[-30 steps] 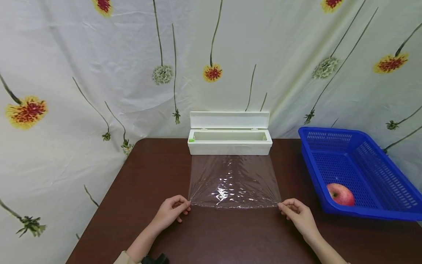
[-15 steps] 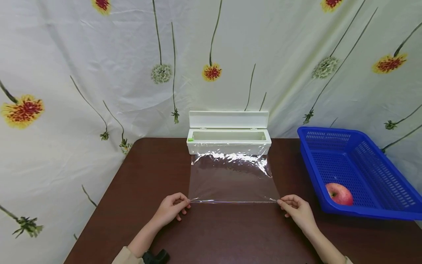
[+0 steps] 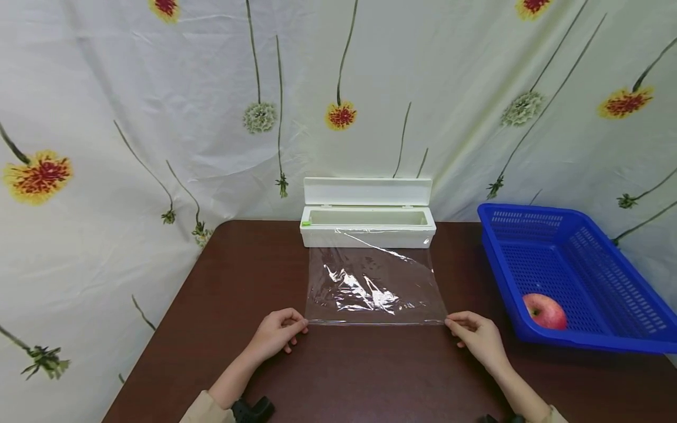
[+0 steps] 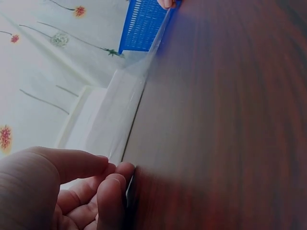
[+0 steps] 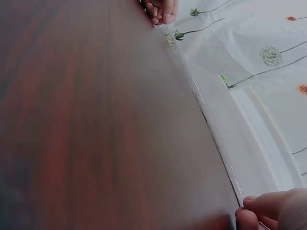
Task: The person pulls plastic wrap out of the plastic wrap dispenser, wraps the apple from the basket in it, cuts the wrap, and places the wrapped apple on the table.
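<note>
A sheet of clear plastic wrap (image 3: pixel 370 288) stretches from the front of a white wrap dispenser box (image 3: pixel 368 237) toward the person. My left hand (image 3: pixel 276 335) pinches its near left corner between thumb and forefinger. At the near right corner, my right hand (image 3: pixel 480 339) pinches the film the same way. The near edge runs straight and taut between the two hands, with shiny creases across the middle. Both wrist views show thumb and finger meeting on the film's edge, the left hand (image 4: pixel 81 189) in one and the right hand (image 5: pixel 268 208) in the other.
The dispenser's lid (image 3: pixel 368 191) stands raised at the back. To the right is a blue plastic basket (image 3: pixel 597 342) with a red apple (image 3: pixel 546 311) in its near left corner. A flowered cloth (image 3: pixel 211 88) hangs behind the dark brown table (image 3: pixel 365 376).
The film's near edge has gone from sagging to straight, and the glare on it has shifted. Both hands have moved slightly away from the person, keeping their pinch on the corners.
</note>
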Demonstrator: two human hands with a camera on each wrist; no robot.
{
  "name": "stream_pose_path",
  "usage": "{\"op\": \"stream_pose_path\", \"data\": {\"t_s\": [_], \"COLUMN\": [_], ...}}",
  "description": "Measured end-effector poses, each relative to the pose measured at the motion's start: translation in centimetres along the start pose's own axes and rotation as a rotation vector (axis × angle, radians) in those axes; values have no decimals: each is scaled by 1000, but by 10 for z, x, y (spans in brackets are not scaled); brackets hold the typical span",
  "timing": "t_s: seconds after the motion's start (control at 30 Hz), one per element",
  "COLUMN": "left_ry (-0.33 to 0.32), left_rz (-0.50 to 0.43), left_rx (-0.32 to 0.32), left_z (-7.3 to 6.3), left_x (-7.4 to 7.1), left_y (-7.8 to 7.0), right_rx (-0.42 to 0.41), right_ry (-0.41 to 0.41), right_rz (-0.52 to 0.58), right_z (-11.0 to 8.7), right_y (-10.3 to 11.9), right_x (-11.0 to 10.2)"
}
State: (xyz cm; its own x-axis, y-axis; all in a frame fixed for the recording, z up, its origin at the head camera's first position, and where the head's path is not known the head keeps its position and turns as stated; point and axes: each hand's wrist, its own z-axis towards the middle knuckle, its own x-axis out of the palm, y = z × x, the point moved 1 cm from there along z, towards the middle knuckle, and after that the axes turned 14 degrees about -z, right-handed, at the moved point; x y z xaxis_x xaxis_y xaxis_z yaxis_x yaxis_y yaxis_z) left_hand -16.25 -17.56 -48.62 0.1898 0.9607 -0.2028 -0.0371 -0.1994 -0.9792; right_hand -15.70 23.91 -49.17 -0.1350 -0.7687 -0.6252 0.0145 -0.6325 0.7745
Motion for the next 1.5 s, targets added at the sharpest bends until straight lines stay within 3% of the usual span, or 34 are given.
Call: {"op": "stream_pose_path", "data": {"t_s": [0.3, 0.7, 1.07, 1.17, 1.37, 1.5], "left_ry": [-16, -27, -22, -16, -18, -22], "left_rz": [29, 12, 23, 16, 12, 9], "left_rx": [-29, -40, -44, -48, -47, -46], "left_z": [4, 5, 8, 8, 8, 8], "left_x": [1, 0, 1, 1, 1, 0], "left_y": [1, 2, 0, 1, 2, 1], "right_rx": [-33, 6, -22, -57, -143, -156], "right_ry": [0, 25, 115, 80, -74, -76], "right_rz": [-134, -126, -263, -299, -307, -242], "right_z": [7, 11, 10, 10, 8, 2], "right_y": [-1, 2, 16, 17, 23, 34], "right_x": [1, 0, -9, -14, -28, -39]}}
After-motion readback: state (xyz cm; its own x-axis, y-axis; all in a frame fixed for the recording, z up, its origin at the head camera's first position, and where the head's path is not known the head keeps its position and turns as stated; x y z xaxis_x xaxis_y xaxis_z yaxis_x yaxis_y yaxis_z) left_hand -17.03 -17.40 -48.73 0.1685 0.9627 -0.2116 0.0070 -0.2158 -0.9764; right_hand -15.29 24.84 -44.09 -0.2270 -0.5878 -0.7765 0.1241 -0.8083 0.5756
